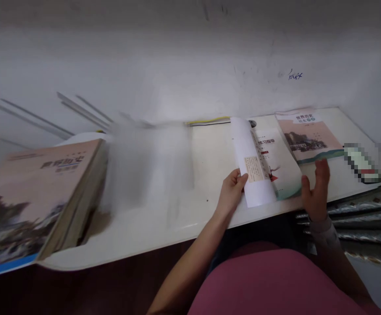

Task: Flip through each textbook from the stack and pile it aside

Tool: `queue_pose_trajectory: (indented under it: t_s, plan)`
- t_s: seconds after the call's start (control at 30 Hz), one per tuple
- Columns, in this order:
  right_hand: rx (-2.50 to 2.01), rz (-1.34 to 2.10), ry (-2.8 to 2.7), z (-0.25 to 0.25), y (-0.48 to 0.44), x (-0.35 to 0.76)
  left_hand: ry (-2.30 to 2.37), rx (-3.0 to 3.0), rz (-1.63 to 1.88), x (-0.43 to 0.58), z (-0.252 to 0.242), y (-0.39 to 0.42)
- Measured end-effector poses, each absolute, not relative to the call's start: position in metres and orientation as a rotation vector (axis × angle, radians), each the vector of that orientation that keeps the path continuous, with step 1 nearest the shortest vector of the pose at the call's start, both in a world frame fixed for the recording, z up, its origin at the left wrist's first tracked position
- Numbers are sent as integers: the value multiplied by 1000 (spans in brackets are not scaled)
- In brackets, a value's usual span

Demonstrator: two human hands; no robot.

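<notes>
At table (pixel 206 166), left hand (pixel 233 187) pinching paper (pixel 247 148), right (pixel 316 197) raised

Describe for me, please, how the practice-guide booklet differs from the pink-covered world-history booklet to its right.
The practice-guide booklet has a mostly white cover with a small red motif; the world-history booklet is largely pink with a landscape picture. The practice-guide booklet is partly hidden by a curled white page in the left hand; the world-history booklet has no such page across it. Both have Chinese titles and green near the bottom.
</notes>
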State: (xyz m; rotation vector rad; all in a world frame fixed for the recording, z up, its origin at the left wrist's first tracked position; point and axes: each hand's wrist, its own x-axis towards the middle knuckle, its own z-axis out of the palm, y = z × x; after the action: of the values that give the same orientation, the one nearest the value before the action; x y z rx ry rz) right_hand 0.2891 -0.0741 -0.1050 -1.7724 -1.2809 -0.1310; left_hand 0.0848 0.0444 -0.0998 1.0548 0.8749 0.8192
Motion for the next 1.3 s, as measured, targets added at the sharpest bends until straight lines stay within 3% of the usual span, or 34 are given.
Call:
queue_pose_trajectory:
  t_s: [0.07, 0.23, 0.37, 0.5, 0.7, 1.3]
  plan:
    - [-1719, -180, -1494, -86, -69, 279, 848, 1068, 796, 87, -97, 43]
    - [-1534, 100, -2197, -68, -26, 258, 857, 1348, 756, 82, -89, 45]
    - [-1497, 184, -2392, -79, 2, 247, 1091, 1973, 851, 48, -96, 51]
    - [-1454, 144, -2426, -83, 9, 226, 1354, 2421, 627, 2, -111, 57]
    - [-1466, -22, -2560, -82, 21, 174, 1554, 2510, 419, -34, -127, 60]
    - [-1584, -100, -2692, -92, 31, 143, 1461, 2518, 551, -40, -134, 57]
